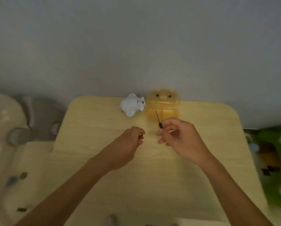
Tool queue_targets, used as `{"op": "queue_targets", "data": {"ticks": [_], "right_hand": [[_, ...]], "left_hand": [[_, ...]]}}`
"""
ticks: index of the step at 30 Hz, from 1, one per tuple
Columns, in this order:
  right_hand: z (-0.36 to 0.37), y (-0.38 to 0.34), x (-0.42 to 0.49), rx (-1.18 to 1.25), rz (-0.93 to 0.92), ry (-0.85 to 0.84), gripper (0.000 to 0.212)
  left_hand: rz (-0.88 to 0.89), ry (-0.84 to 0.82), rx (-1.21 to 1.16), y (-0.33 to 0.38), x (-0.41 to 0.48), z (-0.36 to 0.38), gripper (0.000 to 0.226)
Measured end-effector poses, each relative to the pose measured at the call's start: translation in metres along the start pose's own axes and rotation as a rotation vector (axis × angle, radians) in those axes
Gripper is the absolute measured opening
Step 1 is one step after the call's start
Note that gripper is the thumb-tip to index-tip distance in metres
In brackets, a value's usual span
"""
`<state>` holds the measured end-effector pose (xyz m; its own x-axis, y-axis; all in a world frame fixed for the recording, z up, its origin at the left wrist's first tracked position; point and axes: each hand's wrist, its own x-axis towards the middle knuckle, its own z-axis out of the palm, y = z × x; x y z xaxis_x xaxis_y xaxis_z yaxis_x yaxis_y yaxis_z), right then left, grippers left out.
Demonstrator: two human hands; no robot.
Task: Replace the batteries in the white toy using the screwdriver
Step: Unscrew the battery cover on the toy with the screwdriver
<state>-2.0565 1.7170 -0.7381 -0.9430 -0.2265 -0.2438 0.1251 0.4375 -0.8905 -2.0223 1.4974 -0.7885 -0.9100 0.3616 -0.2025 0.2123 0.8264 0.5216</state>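
Observation:
The white toy (132,104) lies on its side at the far edge of the light wooden table (104,160). My right hand (180,139) pinches a small screwdriver (158,119) by its dark handle, the shaft pointing up and away over the yellow box. My left hand (126,144) hovers over the table's middle, fingers curled round a small dark-orange object (140,137), too blurred to identify. Both hands sit well in front of the toy, not touching it.
A translucent yellow box (163,105) with an animal face, its lid up, stands just right of the toy. A green dotted item (278,162) lies off the table's right edge. Grey and cream objects (19,128) sit on the floor at left.

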Motion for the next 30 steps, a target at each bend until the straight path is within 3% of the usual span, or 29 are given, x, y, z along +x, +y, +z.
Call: {"op": "queue_targets", "data": {"ticks": [3,6,10,16,30], "right_hand": [[0.011,0.041,0.021,-0.103,-0.133,-0.040,0.008],[0.020,0.058,0.034,-0.317,-0.333,-0.094,0.012],[0.022,0.065,0.036,-0.474,-0.510,-0.098,0.016],[0.020,0.069,0.036,-0.441,-0.546,-0.041,0.012],[0.013,0.084,0.016,-0.356,-0.452,0.044,0.012]], "left_hand": [[0.199,0.042,0.410,-0.028,0.012,0.038,0.029],[0.205,0.167,0.561,-0.040,0.019,0.051,0.031],[0.217,0.264,0.509,-0.045,0.011,0.057,0.043],[0.156,0.163,0.461,-0.050,0.009,0.057,0.069],[0.199,0.279,0.442,-0.051,0.021,0.061,0.048]]}}
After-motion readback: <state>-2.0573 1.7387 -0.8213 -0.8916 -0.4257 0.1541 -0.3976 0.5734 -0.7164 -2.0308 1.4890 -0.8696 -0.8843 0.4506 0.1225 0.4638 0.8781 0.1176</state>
